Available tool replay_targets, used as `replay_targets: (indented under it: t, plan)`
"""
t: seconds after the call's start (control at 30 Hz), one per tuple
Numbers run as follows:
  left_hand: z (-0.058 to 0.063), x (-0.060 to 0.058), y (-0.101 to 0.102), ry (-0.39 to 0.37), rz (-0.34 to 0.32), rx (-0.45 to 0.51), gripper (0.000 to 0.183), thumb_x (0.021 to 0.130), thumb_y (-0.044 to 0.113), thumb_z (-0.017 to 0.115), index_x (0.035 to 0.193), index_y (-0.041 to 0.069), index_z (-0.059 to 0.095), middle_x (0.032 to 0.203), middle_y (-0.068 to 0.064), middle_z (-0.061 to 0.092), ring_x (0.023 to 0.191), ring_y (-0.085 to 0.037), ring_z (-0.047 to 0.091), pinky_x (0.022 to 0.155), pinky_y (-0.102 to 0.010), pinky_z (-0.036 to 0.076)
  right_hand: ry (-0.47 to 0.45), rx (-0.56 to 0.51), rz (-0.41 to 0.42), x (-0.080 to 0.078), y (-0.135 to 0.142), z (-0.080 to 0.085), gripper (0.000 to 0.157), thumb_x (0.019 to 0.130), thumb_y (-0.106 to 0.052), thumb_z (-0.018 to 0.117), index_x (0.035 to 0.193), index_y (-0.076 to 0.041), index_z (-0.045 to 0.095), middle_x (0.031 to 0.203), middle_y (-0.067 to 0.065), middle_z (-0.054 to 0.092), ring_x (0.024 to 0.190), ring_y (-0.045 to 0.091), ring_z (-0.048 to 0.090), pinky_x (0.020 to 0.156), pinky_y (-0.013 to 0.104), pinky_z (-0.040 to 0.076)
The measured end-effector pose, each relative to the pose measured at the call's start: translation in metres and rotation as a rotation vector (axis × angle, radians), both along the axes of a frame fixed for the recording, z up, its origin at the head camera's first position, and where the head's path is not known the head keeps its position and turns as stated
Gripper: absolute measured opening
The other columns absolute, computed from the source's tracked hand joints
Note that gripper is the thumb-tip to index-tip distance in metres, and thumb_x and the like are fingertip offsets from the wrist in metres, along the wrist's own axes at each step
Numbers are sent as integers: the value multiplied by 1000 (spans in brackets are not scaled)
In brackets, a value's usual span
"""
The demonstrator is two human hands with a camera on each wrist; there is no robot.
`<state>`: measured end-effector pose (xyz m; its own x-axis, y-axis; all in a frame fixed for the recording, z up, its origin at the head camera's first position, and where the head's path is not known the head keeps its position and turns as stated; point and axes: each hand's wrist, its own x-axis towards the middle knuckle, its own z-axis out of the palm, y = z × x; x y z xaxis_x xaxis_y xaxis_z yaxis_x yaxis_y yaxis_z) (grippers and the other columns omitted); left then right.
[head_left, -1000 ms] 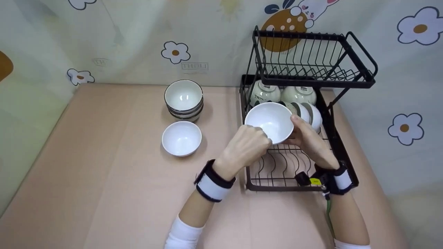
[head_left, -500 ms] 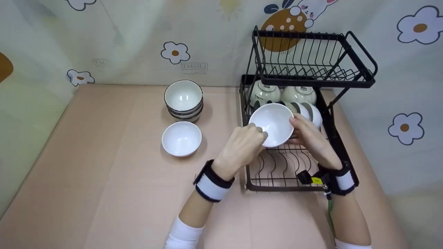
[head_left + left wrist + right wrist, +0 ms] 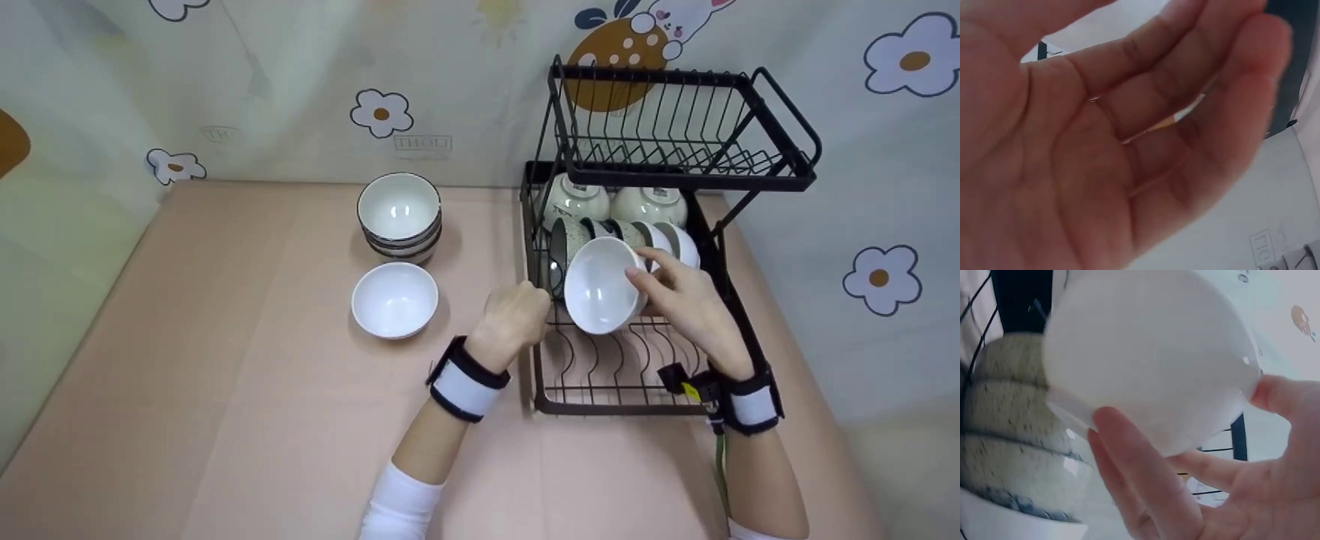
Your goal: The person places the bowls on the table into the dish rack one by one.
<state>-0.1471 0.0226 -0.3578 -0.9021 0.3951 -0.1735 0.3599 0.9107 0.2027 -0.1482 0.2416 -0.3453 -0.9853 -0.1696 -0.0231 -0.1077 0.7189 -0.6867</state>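
My right hand (image 3: 690,307) holds a white bowl (image 3: 600,289), tilted on its side, over the lower tier of the black dish rack (image 3: 611,409). In the right wrist view, the thumb is at the bowl's rim and the fingers are around its foot (image 3: 1072,413). My left hand (image 3: 517,322) is at the rack's left edge, apart from the bowl. Its fingers (image 3: 1213,135) are loosely curled with nothing in them in the left wrist view. Just behind the held bowl, several bowls stand on edge in a row, among them a speckled bowl (image 3: 570,240).
Two bowls, a left one (image 3: 576,199) and a right one (image 3: 651,206), lie upside down at the rack's back. The upper tier (image 3: 682,182) overhangs them. On the table (image 3: 300,420), left of the rack, are a bowl stack (image 3: 398,210) and a white bowl (image 3: 394,300).
My left hand has come off the white bowl and drawn back left. My right hand has turned the bowl more onto its side and moved it slightly right and toward me.
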Motion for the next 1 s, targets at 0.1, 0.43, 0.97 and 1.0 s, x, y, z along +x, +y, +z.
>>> replay_targets:
  t: [0.1,0.43,0.97,1.0]
  plan:
    - [-4,-1,3,-46,22,-22,12,84,15,69,92,7,72,98,-8,72,84,-21,69,68,-33,58,75,130,17,4,-5,0,55,94,-46,52,135,-9,50,91,19,70,74,23,67,60,26,53]
    - [-5,-2,8,-133,55,-42,18,83,8,66,101,7,70,107,-7,70,89,-20,68,72,-33,59,138,290,88,13,-21,-11,55,90,-45,59,127,-5,56,98,25,69,79,33,68,62,37,55]
    - [-5,-2,8,-121,50,-51,22,82,10,68,104,9,70,110,-6,69,92,-20,68,72,-33,59,23,345,176,13,-29,-21,51,92,-43,56,124,-4,56,89,17,69,60,15,62,54,26,50]
    - [-5,-2,8,-125,50,-52,22,82,10,68,105,9,69,110,-6,69,92,-20,68,72,-32,59,18,346,181,13,-29,-22,50,92,-42,55,124,-4,56,87,17,69,59,14,61,53,26,49]
